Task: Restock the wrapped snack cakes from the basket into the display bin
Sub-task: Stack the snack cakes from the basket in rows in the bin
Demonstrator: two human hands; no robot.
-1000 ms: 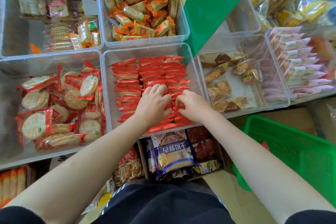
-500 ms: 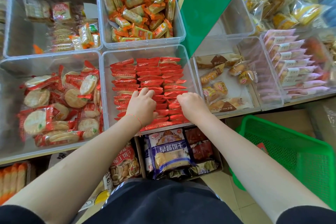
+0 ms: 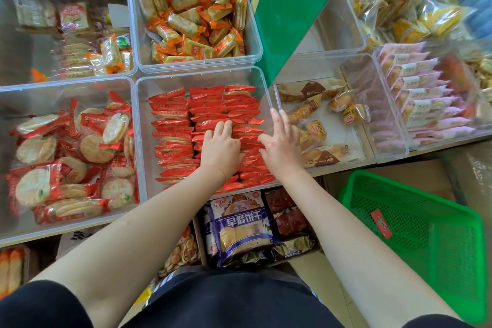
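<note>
Shop shelving holds clear bins side by side. Red-wrapped snack cakes fill the middle display bin in rows, long axes running left-right. Left hand presses them flat-fingered; right hand spread, holding nothing. Green basket sits rightmost.

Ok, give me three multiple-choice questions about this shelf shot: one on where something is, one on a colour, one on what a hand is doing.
1. Where is the left hand?
A. in the basket
B. on the red packets
C. on the carton

2. What colour is the basket?
A. green
B. blue
C. white

3. How is the right hand?
A. in a fist
B. gripping the basket
C. fingers spread open

Answers: B, it rests on the red packets in the middle bin; A, its mesh walls are green; C, its fingers are spread near the bin's right wall, holding nothing.
</note>
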